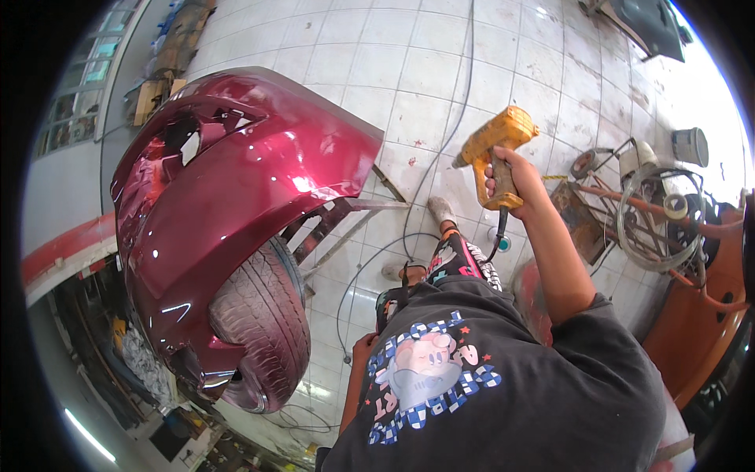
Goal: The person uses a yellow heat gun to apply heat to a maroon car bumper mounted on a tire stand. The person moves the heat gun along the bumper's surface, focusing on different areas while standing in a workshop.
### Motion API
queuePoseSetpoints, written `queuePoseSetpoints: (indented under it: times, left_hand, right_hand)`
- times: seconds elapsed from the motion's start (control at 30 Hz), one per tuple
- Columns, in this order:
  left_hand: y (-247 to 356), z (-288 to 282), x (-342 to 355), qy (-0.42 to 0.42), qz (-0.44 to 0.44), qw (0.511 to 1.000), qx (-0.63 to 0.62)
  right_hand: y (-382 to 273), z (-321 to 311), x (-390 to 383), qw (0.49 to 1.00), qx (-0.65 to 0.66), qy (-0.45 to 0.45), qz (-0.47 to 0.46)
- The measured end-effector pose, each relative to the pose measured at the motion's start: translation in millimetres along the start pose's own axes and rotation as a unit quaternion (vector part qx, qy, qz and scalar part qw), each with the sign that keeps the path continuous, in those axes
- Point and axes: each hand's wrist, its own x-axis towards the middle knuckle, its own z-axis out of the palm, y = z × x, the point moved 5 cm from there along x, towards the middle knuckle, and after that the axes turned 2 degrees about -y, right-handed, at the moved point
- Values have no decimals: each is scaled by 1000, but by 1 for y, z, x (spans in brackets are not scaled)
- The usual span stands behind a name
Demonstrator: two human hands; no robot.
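Observation:
My right hand (pixel 521 179) is wrapped round the handle of a worn yellow heat gun (pixel 503 134). The gun is held out in front of my body, its nozzle toward the left, and a dark cord runs down from the handle. My left hand (pixel 363 344) hangs low beside my leg, partly behind my dark shirt, so its fingers are hidden. To my left stands a glossy dark-red car bumper (pixel 236 173), apart from both hands. It rests on a metal stand (pixel 370 204), with a tire (pixel 263 322) beneath it.
A cable (pixel 464 102) winds over the white tiled floor (pixel 362 47) near my feet. At the right stand a metal-framed cart with a coiled hose (pixel 625 228), a bucket (pixel 690 147) and an orange car body panel (pixel 696 338). Clutter lines the left wall.

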Motion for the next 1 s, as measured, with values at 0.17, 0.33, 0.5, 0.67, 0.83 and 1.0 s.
queuePoseSetpoints:
  times: [0.17,0.33,0.5,0.67,0.83,1.0]
  left_hand:
    - [21,-29,0,-38,16,997,70]
    - [16,-29,-3,-34,69,994,80]
    - [18,-25,-12,-24,114,993,31]
    - [-75,2,-41,-9,128,991,-31]
    - [-272,68,-83,23,-6,998,-52]
    - [-401,130,-183,-72,68,955,280]
  right_hand:
    - [-8,22,-24,979,94,-175,-46]
    - [12,32,-60,981,22,-176,-77]
    - [99,4,-106,991,-60,-80,-94]
    - [244,-18,-133,995,-32,-88,28]
    - [344,8,-138,907,-329,-211,-155]
    - [364,72,-96,655,-630,-223,-353]
